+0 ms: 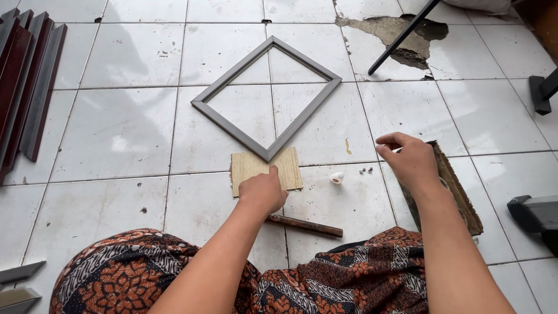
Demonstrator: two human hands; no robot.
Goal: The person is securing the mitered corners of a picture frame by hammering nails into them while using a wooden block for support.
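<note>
Left hand (pixel 263 192) pressing down on plywood pad (pixel 266 169), fingers curled, grasping nothing. Grey frame (pixel 266 97) corner resting on pad, on tiled floor (pixel 116 134). Right hand (pixel 410 158) hovering over flat tray (pixel 459 192), fingers bent, pinch contents unclear. Keeping pad pinned so corner is staying square.

Both forearms bare, no sleeves seen. Left hand (pixel 263 191) and right hand (pixel 410 160) ungloved, no rings noted. Legs covered by batik cloth (pixel 133 273): orange, black, white floral pattern.
</note>
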